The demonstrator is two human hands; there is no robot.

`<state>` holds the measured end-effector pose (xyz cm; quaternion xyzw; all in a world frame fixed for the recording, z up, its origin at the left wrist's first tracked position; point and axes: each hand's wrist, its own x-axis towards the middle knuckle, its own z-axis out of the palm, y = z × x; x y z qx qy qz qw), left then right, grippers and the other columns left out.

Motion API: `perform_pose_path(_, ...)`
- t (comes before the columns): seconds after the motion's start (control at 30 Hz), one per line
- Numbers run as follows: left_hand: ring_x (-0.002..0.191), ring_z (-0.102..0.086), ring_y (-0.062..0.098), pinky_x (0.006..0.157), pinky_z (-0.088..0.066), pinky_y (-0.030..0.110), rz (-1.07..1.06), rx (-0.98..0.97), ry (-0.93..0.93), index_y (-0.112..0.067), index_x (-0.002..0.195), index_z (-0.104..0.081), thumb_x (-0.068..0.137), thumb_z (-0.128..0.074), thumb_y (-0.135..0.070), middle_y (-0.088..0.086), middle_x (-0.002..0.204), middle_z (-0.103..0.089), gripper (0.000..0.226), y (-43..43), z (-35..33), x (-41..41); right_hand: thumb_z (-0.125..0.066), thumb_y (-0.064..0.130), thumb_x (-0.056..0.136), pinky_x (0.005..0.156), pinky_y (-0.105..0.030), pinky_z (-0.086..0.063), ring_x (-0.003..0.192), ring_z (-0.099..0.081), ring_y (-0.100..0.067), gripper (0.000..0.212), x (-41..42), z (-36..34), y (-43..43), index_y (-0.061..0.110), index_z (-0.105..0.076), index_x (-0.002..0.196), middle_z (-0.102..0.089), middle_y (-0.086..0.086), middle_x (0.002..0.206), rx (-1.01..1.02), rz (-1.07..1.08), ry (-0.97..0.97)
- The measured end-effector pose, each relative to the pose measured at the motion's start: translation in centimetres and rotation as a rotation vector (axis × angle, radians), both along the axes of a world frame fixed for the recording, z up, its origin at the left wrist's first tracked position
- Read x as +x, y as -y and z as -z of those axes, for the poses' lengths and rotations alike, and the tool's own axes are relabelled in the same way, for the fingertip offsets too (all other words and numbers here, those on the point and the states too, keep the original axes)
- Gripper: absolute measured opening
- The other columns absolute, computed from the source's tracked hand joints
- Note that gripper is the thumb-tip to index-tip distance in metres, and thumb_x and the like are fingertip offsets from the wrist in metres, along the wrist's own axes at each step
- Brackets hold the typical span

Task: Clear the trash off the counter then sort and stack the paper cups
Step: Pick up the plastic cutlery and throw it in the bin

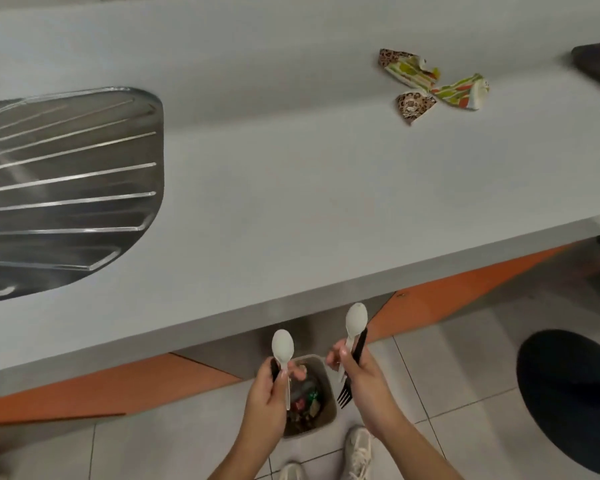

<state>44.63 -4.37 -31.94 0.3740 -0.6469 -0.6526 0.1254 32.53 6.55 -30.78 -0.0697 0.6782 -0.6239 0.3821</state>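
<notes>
— Gripping a white spoon (283, 348) in the left hand (269, 389), bowl up, handle straight down, over the bin (328, 410).
— And in the right hand (361, 372)?
— Clamped round a second spoon (356, 320), bowl up, and a black fork (347, 389), prongs down. Not dropped yet.
— Left over?
— Crushed cups (430, 84) lying flat on the counter (291, 168), unsorted.
</notes>
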Motion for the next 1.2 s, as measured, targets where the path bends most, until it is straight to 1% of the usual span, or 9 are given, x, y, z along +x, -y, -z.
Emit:
perform_pose_path(0.1, 0.094, -0.062, 0.014, 0.088, -0.044, 0.029, -0.077, 0.057, 0.141, -0.015, 0.091, -0.064, 0.100, -0.041, -0.006, -0.003, 0.090, -0.070, 0.026, 0.3, 6.3, -0.1, -0.045, 0.023, 0.099, 0.067, -0.008, -0.046, 0.074, -0.063, -0.002, 0.022, 0.9, 6.4, 0.7, 0.008, -0.059, 0.092, -0.067, 0.001, 0.080, 0.130, 0.087, 0.071)
perform_pose_path(0.33, 0.094, -0.058, 0.008, 0.068, -0.040, 0.004, -0.046, 0.031, 0.301, -0.014, 0.118, -0.053, 0.100, -0.041, -0.011, -0.006, 0.101, -0.064, 0.021, 0.2, 16.6, -0.9, -0.043, 0.023, 0.100, 0.070, -0.011, -0.044, 0.092, -0.064, -0.008, 0.015, 2.6, 17.4, 2.1, 0.022, -0.058, 0.097, -0.069, 0.004, 0.093, 0.283, 0.085, 0.073)
perform_pose_path(0.47, 0.087, -0.056, 0.010, 0.063, -0.041, 0.001, 0.028, 0.015, 0.331, -0.013, 0.116, -0.053, 0.099, -0.043, -0.007, 0.000, 0.099, -0.059, 0.020, 0.8, 19.8, -1.2, -0.048, 0.018, 0.098, 0.070, -0.004, -0.044, 0.091, -0.062, -0.004, 0.020, 3.3, 20.3, 2.8, 0.014, -0.056, 0.116, -0.066, 0.007, 0.098, 0.326, 0.025, -0.024)
perform_pose_path(0.57, 0.101, -0.054, 0.014, 0.079, -0.041, 0.001, 0.180, -0.024, 0.388, -0.008, 0.122, -0.052, 0.093, -0.045, 0.004, 0.004, 0.112, -0.056, 0.032, 1.4, 21.7, -0.5, -0.059, 0.006, 0.088, 0.088, -0.017, -0.044, 0.104, -0.059, -0.012, 0.044, 3.4, 21.4, 2.9, 0.014, -0.048, 0.130, -0.061, 0.001, 0.115, 0.397, -0.122, -0.107)
perform_pose_path(0.63, 0.127, -0.043, 0.020, 0.107, -0.034, 0.020, 0.288, -0.106, 0.443, -0.009, 0.141, -0.041, 0.088, -0.045, 0.010, 0.008, 0.138, -0.044, 0.056, 1.8, 22.7, 0.3, -0.063, 0.000, 0.082, 0.096, -0.027, -0.045, 0.112, -0.056, -0.018, 0.061, 3.6, 21.9, 2.7, 0.015, -0.041, 0.137, -0.058, -0.002, 0.121, 0.452, -0.235, -0.095)
perform_pose_path(0.77, 0.144, -0.019, 0.024, 0.117, -0.019, 0.027, 0.443, -0.177, 0.580, -0.017, 0.150, -0.026, 0.087, -0.045, 0.008, 0.008, 0.156, -0.020, 0.071, 1.9, 23.1, 1.4, -0.062, 0.002, 0.080, 0.107, -0.037, -0.040, 0.127, -0.047, -0.025, 0.078, 4.2, 22.1, 2.1, 0.014, -0.024, 0.148, -0.048, -0.007, 0.139, 0.657, -0.415, -0.118)
perform_pose_path(0.97, 0.138, -0.034, 0.021, 0.107, -0.024, 0.013, 0.330, -0.287, 0.508, -0.012, 0.138, -0.048, 0.088, -0.046, 0.008, 0.007, 0.148, -0.038, 0.054, 1.7, 19.5, 1.4, -0.058, 0.008, 0.088, 0.103, -0.033, -0.042, 0.122, -0.052, -0.024, 0.060, 5.1, 18.9, 1.8, 0.013, -0.034, 0.144, -0.052, -0.004, 0.135, 0.644, -0.348, -0.155)
perform_pose_path(1.1, 0.117, -0.051, 0.012, 0.085, -0.027, -0.006, 0.212, -0.320, 0.371, -0.014, 0.120, -0.063, 0.092, -0.051, -0.001, 0.002, 0.131, -0.050, 0.033, 1.7, 13.8, 0.3, -0.054, -0.001, 0.088, 0.078, -0.001, -0.040, 0.096, -0.059, 0.003, 0.043, 5.1, 13.6, 2.1, 0.015, -0.052, 0.129, -0.059, 0.005, 0.111, 0.466, -0.136, -0.246)
perform_pose_path(1.2, 0.102, -0.057, 0.009, 0.080, -0.035, -0.003, 0.170, -0.361, 0.183, -0.016, 0.106, -0.068, 0.092, -0.053, -0.002, -0.005, 0.113, -0.056, 0.025, 1.7, 7.5, -0.7, -0.057, 0.002, 0.090, 0.069, 0.000, -0.041, 0.087, -0.056, 0.014, 0.030, 4.5, 7.8, 2.4, 0.023, -0.061, 0.111, -0.063, 0.004, 0.108, 0.281, 0.038, -0.330)
